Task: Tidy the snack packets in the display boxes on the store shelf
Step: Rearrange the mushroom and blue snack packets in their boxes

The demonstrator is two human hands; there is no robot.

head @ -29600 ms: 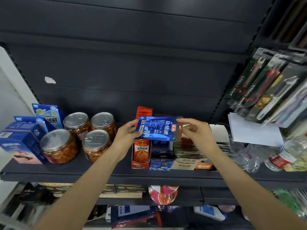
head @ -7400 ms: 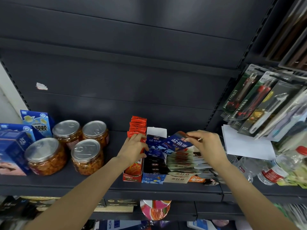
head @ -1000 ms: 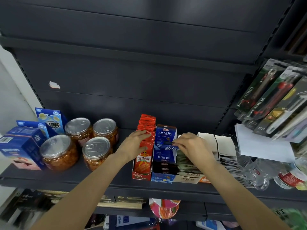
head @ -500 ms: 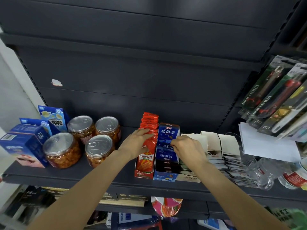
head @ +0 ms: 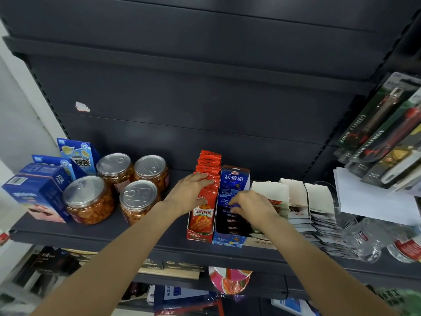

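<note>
Right hand lower since half-second ago, grip pinching blue packets; left hand stays flat (fingers straight) on red packets.

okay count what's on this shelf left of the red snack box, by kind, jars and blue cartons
Jars with metal lids: 4
Blue cartons: 4
Total: 8

Red packets stand upright in the red display box; at its 3 o'clock, touching, the blue box holds dark-blue packets.
</note>
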